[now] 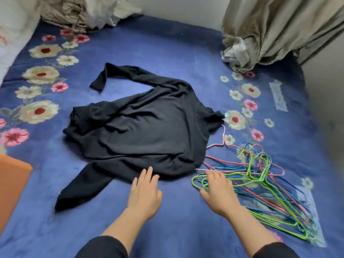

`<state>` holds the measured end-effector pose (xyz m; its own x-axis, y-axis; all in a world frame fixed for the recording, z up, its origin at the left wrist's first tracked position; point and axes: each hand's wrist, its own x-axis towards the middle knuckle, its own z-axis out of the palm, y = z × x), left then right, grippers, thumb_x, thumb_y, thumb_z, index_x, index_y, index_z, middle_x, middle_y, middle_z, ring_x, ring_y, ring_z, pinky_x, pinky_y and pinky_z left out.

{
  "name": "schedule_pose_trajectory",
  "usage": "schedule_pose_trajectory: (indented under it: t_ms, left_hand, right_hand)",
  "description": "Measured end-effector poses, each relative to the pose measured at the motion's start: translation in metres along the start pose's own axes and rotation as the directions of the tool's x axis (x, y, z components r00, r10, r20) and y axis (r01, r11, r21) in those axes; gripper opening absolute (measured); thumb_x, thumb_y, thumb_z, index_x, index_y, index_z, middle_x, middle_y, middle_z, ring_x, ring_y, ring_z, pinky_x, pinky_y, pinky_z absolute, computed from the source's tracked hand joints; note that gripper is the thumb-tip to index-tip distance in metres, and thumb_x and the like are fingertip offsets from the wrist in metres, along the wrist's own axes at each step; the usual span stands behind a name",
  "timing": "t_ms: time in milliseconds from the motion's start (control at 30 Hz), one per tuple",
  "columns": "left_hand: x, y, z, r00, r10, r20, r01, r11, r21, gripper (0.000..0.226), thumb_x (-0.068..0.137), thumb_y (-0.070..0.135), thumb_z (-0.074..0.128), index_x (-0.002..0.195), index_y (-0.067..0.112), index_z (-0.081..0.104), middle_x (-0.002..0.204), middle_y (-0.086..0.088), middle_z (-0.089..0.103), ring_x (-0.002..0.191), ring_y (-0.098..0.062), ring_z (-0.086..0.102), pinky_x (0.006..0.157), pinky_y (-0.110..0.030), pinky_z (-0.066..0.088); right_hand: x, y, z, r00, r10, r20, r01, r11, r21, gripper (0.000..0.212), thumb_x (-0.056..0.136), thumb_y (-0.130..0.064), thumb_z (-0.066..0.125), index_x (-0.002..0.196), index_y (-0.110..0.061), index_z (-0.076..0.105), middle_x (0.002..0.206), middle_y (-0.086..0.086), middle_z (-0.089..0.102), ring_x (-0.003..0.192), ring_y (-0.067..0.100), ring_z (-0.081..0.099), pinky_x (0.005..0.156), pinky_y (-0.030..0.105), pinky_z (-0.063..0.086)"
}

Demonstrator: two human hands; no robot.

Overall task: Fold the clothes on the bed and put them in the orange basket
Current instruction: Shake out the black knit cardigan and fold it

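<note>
Both hands, left hand (144,192) and right hand (216,189), reach empty and spread toward the unfolded black sweater (137,131), orange basket (11,187) left of it.

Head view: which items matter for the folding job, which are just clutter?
Part of the job:
black sweater, spread unfolded on the blue floral blanket
orange basket, at the left edge
left hand, fingertips at the sweater's hem
right hand

Lying about:
wire hangers, tangled pile
beige curtain
crumpled bedding
</note>
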<state>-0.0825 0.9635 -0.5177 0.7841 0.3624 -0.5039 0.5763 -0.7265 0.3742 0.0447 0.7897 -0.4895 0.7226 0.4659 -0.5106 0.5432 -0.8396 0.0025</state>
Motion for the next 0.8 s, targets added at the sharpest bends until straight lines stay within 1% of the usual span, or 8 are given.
schedule_pose_trajectory:
  t_ms: [233,300,400,467,533,633,700,800]
  left_hand:
    - [0.104,0.037,0.033,0.976,0.219,0.012,-0.216,0.952,0.217,0.079,0.094,0.041,0.048,0.154,0.025,-0.002,0.162,0.0,-0.006,0.149,-0.02,-0.004,0.12,-0.039,0.01]
    - [0.124,0.043,0.043,0.965,0.261,0.031,-0.26,0.927,0.272,0.086,0.092,0.038,0.053,0.153,0.03,-0.008,0.162,-0.003,-0.001,0.147,-0.024,0.008,0.116,-0.037,0.02]
    - [0.145,0.049,0.052,0.963,0.268,-0.007,-0.253,0.915,0.315,0.074,0.092,0.022,0.049,0.152,0.036,0.008,0.146,-0.006,0.028,0.121,-0.023,0.04,0.09,-0.032,0.04]
    - [0.152,0.048,0.052,0.974,0.227,-0.017,-0.22,0.958,0.187,0.051,0.093,0.019,0.045,0.141,0.035,0.038,0.127,-0.003,0.047,0.107,-0.024,0.051,0.082,-0.034,0.043]
    - [0.152,0.042,0.046,0.987,0.162,-0.021,-0.163,0.986,-0.027,0.025,0.091,0.017,0.043,0.106,0.025,0.061,0.101,-0.001,0.062,0.093,-0.026,0.055,0.074,-0.035,0.044]
    - [0.143,0.026,0.03,0.987,0.15,0.056,-0.126,0.944,-0.304,0.017,0.083,0.009,0.044,0.068,0.012,0.05,0.058,0.003,0.049,0.062,-0.017,0.044,0.056,-0.032,0.033]
    - [0.13,0.017,0.014,0.972,0.164,0.166,-0.068,0.879,-0.473,0.02,0.077,0.005,0.044,0.059,0.01,0.037,0.052,0.005,0.033,0.051,-0.011,0.029,0.05,-0.03,0.024]
    - [0.108,0.005,-0.005,0.927,0.195,0.32,0.023,0.822,-0.569,0.026,0.067,0.004,0.041,0.059,0.017,0.021,0.056,0.003,0.02,0.054,-0.013,0.016,0.049,-0.028,0.013]
  right_hand:
    - [0.089,0.033,0.023,0.997,0.051,-0.049,-0.04,0.976,0.216,0.046,0.096,-0.031,0.042,0.141,-0.022,0.037,0.143,-0.002,0.042,0.134,0.02,0.033,0.102,0.038,0.032]
    - [0.108,0.034,0.028,0.998,0.043,-0.05,-0.03,0.969,0.247,0.049,0.098,-0.029,0.04,0.145,-0.02,0.033,0.149,-0.003,0.037,0.137,0.019,0.029,0.104,0.04,0.031]
    - [0.134,0.035,0.034,0.994,0.091,-0.054,-0.071,0.953,0.293,0.054,0.098,-0.028,0.039,0.149,-0.014,0.027,0.153,0.003,0.032,0.137,0.026,0.028,0.105,0.042,0.03]
    - [0.147,0.034,0.042,0.987,0.161,-0.028,-0.134,0.896,0.424,0.057,0.097,-0.029,0.043,0.148,-0.011,0.027,0.146,0.009,0.041,0.133,0.03,0.031,0.105,0.043,0.032]
    - [0.156,0.03,0.048,0.97,0.242,0.002,-0.193,0.766,0.614,0.057,0.093,-0.029,0.05,0.145,-0.011,0.032,0.131,0.013,0.053,0.127,0.03,0.037,0.104,0.043,0.035]
    - [0.165,0.015,0.044,0.915,0.396,0.071,-0.229,0.366,0.902,0.059,0.084,-0.023,0.066,0.136,-0.011,0.041,0.112,0.008,0.062,0.113,0.027,0.055,0.101,0.043,0.042]
    - [0.173,0.003,0.033,0.875,0.454,0.17,-0.243,0.108,0.964,0.055,0.077,-0.023,0.073,0.125,-0.006,0.051,0.107,0.006,0.064,0.103,0.023,0.061,0.096,0.04,0.049]
    - [0.175,-0.019,0.013,0.885,0.393,0.249,-0.217,-0.126,0.968,0.015,0.079,-0.016,0.072,0.081,-0.011,0.059,0.094,0.01,0.067,0.08,0.021,0.061,0.075,0.035,0.051]
